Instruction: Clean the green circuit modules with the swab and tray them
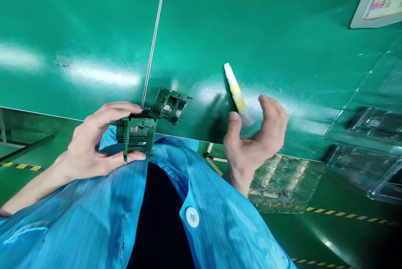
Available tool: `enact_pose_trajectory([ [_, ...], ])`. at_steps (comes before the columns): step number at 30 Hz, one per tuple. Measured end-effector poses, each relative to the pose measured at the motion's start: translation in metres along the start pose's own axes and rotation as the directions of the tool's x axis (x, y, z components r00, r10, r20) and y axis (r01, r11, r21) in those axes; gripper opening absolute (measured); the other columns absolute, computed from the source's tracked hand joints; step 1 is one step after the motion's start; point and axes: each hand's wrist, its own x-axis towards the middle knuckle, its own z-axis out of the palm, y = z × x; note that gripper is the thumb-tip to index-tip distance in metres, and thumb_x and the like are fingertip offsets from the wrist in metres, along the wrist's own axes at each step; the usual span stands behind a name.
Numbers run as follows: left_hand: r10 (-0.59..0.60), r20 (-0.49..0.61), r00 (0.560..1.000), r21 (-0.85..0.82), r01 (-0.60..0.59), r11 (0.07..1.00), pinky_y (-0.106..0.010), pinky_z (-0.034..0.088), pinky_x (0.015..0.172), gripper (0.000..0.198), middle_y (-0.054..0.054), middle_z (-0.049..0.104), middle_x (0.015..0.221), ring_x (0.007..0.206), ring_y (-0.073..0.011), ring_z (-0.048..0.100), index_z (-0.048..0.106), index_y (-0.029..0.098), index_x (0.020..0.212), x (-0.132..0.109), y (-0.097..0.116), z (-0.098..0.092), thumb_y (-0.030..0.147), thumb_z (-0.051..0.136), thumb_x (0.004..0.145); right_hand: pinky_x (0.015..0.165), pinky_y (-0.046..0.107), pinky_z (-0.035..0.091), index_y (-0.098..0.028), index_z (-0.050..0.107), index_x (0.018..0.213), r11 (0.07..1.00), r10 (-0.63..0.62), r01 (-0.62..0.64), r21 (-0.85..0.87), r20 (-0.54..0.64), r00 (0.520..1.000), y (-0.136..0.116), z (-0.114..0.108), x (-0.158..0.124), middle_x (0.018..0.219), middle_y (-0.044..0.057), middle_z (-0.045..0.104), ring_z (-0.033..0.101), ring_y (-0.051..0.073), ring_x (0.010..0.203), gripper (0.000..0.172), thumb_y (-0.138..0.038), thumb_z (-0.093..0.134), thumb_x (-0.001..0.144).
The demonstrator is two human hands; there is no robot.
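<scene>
My left hand [94, 141] grips a green circuit board assembly [138, 133] between thumb and fingers, just over the near edge of the green table [238, 17]. A second board section [169, 104] hangs off it, tilted up over the table. My right hand [254, 139] is curled around the lower end of a white and yellow pen-like tube [236, 93], whose tip points up and away from me.
Clear plastic trays [364, 143] holding dark parts lie at the right, and another clear tray [282, 181] sits lower by my right wrist. A printed card [380, 3] lies at the far right corner. My blue striped coat [176, 218] fills the foreground.
</scene>
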Motion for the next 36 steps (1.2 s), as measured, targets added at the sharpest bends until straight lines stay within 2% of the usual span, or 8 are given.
enact_pose_trajectory([
  [2, 0.03, -0.015, 0.999, 0.008, -0.03, 1.0, -0.036, 0.061, 0.1, 0.081, -0.006, 0.07, 0.126, 0.12, -0.0191, 0.067, 0.054, 0.028, 0.139, 0.001, -0.001, -0.003, 0.02, 0.092, 0.069, 0.113, 0.058, 0.046, -0.032, 0.046, 0.149, 0.983, -0.048, 0.041, 0.181, 0.033, 0.998, -0.013, 0.006, -0.005, 0.143, 0.01, 0.058, 0.053, 0.034, 0.136, 0.061, -0.036, 0.068, 0.093],
  [5, 0.04, -0.04, 0.998, 0.053, -0.038, 0.998, -0.031, 0.061, 0.099, 0.081, -0.004, 0.072, 0.124, 0.116, -0.0165, 0.069, 0.058, 0.028, 0.136, 0.003, -0.001, -0.006, 0.019, 0.094, 0.065, 0.119, 0.056, 0.043, -0.033, 0.023, 0.159, 0.905, -0.111, -0.033, 0.425, 0.308, 0.945, -0.035, 0.021, -0.009, 0.157, 0.009, 0.044, 0.045, 0.034, 0.145, 0.084, -0.053, 0.068, 0.09],
  [8, 0.027, -0.051, 0.998, 0.083, -0.023, 0.996, -0.026, 0.06, 0.102, 0.08, -0.001, 0.073, 0.123, 0.116, -0.0138, 0.069, 0.061, 0.028, 0.134, 0.002, -0.001, -0.007, 0.018, 0.095, 0.062, 0.122, 0.057, 0.039, -0.028, 0.023, 0.158, 0.877, -0.139, -0.101, 0.47, 0.448, 0.883, -0.049, 0.041, -0.006, 0.16, 0.012, 0.04, 0.04, 0.033, 0.149, 0.086, -0.056, 0.067, 0.089],
  [12, 0.041, -0.077, 0.996, 0.097, -0.033, 0.995, -0.023, 0.059, 0.102, 0.087, 0.002, 0.072, 0.126, 0.118, -0.0132, 0.069, 0.06, 0.03, 0.135, -0.001, -0.002, -0.01, 0.013, 0.096, 0.057, 0.122, 0.051, 0.04, -0.024, 0.044, 0.146, 0.821, -0.098, -0.181, 0.542, 0.446, 0.889, -0.052, 0.051, -0.002, 0.148, 0.012, 0.055, 0.049, 0.029, 0.142, 0.062, -0.043, 0.067, 0.091],
  [17, -0.042, -0.106, 0.993, 0.162, 0.059, 0.985, -0.031, 0.062, 0.1, 0.084, 0.003, 0.073, 0.122, 0.114, -0.017, 0.071, 0.063, 0.035, 0.13, -0.002, 0.0, -0.01, 0.019, 0.097, 0.054, 0.119, 0.046, 0.044, -0.025, 0.045, 0.144, 0.697, -0.151, -0.235, 0.678, 0.459, 0.875, -0.056, 0.035, -0.01, 0.146, 0.01, 0.057, 0.053, 0.027, 0.139, 0.066, -0.045, 0.074, 0.088],
  [22, -0.184, -0.067, 0.981, 0.229, 0.194, 0.954, -0.048, 0.063, 0.099, 0.063, -0.006, 0.074, 0.118, 0.114, -0.0271, 0.071, 0.068, 0.028, 0.117, 0.0, 0.002, -0.003, 0.03, 0.095, 0.06, 0.12, 0.046, 0.042, -0.025, 0.046, 0.146, 0.76, -0.173, -0.162, 0.63, 0.436, 0.883, -0.066, 0.019, -0.011, 0.148, 0.011, 0.056, 0.05, 0.026, 0.142, 0.062, -0.038, 0.073, 0.091],
  [31, -0.245, -0.076, 0.967, 0.186, 0.255, 0.949, -0.042, 0.064, 0.094, 0.067, -0.01, 0.075, 0.116, 0.108, -0.03, 0.074, 0.07, 0.024, 0.118, -0.002, 0.007, 0.0, 0.028, 0.096, 0.057, 0.117, 0.04, 0.046, -0.019, 0.049, 0.143, 0.785, -0.16, -0.186, 0.591, 0.484, 0.86, -0.068, 0.012, -0.008, 0.144, 0.012, 0.06, 0.056, 0.024, 0.137, 0.063, -0.037, 0.075, 0.089],
  [36, -0.164, -0.044, 0.985, 0.143, 0.169, 0.975, -0.037, 0.062, 0.095, 0.08, -0.008, 0.072, 0.126, 0.114, -0.026, 0.072, 0.061, 0.032, 0.134, -0.006, 0.001, 0.002, 0.025, 0.095, 0.062, 0.115, 0.037, 0.048, -0.013, 0.049, 0.142, 0.813, -0.152, -0.176, 0.555, 0.494, 0.856, -0.071, 0.007, -0.007, 0.142, 0.015, 0.061, 0.058, 0.024, 0.134, 0.065, -0.038, 0.076, 0.089],
])
